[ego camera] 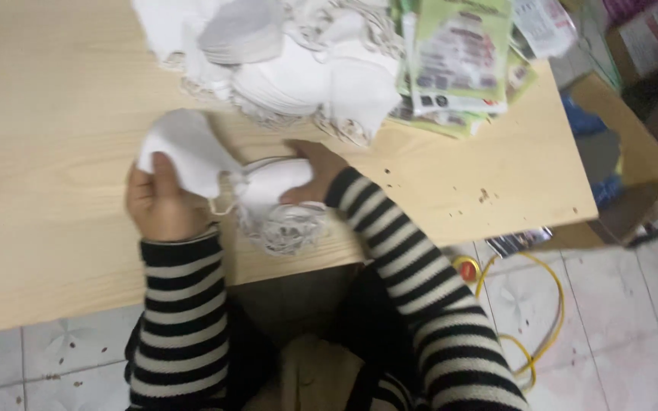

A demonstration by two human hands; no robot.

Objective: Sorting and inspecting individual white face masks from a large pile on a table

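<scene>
In the head view, a pale wooden table is seen from above, with two arms in black-and-white striped sleeves reaching onto it from the lower edge. A white folded mask is held in the left hand, the fingers closed around its lower part and the thumb pressed against its face, so that the mask is lifted slightly above the tabletop. The right hand is laid on a small stack of white masks near the table's front edge, fingers curled loosely over the top one (whether it is actually gripped or only pressed cannot be told). Loose elastic straps are seen spilling from under this stack. Farther back on the table, a large heap of white masks is spread out, and just beside it, to the right, a stack of green printed packets is set. Beyond the table's right end, a cardboard box is placed on the tiled floor, and a yellow cable is coiled below the table's edge.
</scene>
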